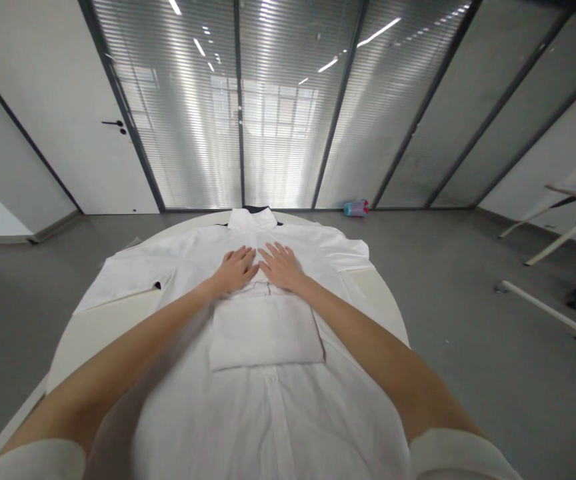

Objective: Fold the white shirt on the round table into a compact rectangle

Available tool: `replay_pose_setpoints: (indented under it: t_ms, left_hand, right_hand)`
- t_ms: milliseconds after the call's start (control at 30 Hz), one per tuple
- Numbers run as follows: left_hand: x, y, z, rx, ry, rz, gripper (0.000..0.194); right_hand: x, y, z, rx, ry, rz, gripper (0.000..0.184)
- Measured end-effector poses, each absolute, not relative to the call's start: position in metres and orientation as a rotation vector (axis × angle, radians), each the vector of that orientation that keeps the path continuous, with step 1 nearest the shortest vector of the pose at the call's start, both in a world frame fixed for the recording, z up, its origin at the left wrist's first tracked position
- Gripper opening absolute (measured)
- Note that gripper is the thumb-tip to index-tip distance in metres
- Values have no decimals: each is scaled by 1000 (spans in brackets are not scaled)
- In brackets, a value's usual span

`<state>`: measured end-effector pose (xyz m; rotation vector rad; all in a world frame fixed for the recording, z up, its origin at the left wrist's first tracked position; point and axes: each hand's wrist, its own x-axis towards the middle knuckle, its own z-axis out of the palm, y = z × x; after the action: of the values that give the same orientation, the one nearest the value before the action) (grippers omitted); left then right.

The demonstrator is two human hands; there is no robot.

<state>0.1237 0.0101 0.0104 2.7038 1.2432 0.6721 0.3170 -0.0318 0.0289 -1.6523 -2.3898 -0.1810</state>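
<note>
A white button-front shirt lies spread flat along the round white surface, with its collar at the far edge and its placket running toward the near edge. A neat rectangular fold of the fabric sits on its middle. The left sleeve lies folded out sideways, near the surface's left edge.

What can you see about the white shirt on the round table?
The white shirt looks like smooth cotton and lies flat on the white table. Its collar sits at the far end, its sides spread out, and a neat rectangular fold sits near the middle. The left hand and right hand rest flat on it, fingers spread.
</note>
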Motion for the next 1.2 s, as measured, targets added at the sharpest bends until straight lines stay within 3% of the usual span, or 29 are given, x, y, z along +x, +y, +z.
replay_pose_setpoints:
  t_ms: [167, 433, 533, 633, 767, 900, 1000, 1100, 1200]
  left_hand:
    - [126, 4, -12, 2700, 1291, 538, 55]
    - [86, 36, 15, 2300, 1619, 458, 57]
    - [76, 44, 27, 2197, 1429, 531, 61]
    - [75, 43, 45, 2096, 1162, 710, 63]
    - [72, 14, 79, 2072, 970, 923, 59]
    - [54, -52, 95, 2356, 877, 976, 36]
    - [38, -104, 78, 2763, 620, 818, 19]
    - [29, -138, 46, 2995, 360, 691, 25]
    - [27, -150, 25, 3072, 321, 710, 29]
  right_hand:
    - [323, -25, 7, -1668, -2473, -61, 52]
    - [371, -2, 42, -2042, -2252, 258, 57]
    - [383, 5, 48, -1940, -2202, 440, 54]
    - [387, 5, 59, -1714, -2145, 519, 40]
    - [388, -20, 87, -1454, -2054, 479, 27]
    - [386, -95, 107, -1244, -2055, 415, 22]
    - [380, -162, 93, -1158, -2278, 290, 12]
    - [373, -208, 59, -1104, -2526, 9, 28]
    - [370, -226, 29, -1092, -2553, -169, 30]
